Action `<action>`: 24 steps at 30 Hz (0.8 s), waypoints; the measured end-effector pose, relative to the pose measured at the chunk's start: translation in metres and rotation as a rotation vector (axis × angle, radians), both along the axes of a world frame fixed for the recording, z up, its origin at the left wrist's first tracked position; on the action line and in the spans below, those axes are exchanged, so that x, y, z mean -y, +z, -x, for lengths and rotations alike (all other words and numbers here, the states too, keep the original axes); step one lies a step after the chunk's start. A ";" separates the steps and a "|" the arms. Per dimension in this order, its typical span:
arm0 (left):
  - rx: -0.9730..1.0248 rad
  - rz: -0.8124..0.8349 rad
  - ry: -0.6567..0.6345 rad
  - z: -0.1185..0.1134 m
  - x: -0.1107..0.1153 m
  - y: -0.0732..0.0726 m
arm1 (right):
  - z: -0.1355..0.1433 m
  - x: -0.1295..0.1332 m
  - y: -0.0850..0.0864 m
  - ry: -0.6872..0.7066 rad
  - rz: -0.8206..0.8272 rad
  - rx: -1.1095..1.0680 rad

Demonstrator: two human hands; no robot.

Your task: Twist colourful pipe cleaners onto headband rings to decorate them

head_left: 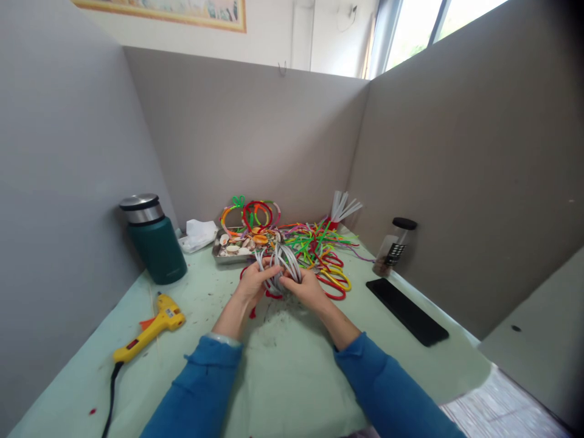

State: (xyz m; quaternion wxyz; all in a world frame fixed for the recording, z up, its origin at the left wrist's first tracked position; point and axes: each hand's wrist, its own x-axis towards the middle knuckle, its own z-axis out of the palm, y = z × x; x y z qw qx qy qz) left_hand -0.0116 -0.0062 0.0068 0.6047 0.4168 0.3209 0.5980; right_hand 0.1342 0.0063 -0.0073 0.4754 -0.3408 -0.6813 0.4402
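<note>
A bundle of thin grey rings (288, 260) is held up over the middle of the table between both hands. My left hand (255, 280) grips its left side, thumb pressed across the rings. On the right side my right hand (305, 286) is closed on the same bundle, its thumb near the left one. Just behind the hands lies a pile of coloured pipe cleaners (310, 240), with red and yellow loops (335, 280) at its right edge. A metal tray of seashells (237, 246) stands behind my left hand.
At the left are a yellow glue gun (155, 325) with a black cord and a green bottle (157, 246). White tissue (199, 232) lies behind. On the right stand a clear bottle (392, 246) and a flat black object (406, 310). White sticks (342, 207) stand at the back. Partitions (246, 134) enclose the table.
</note>
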 end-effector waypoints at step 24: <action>0.022 0.075 0.091 0.003 0.000 0.004 | -0.011 -0.014 -0.003 0.016 -0.093 -0.023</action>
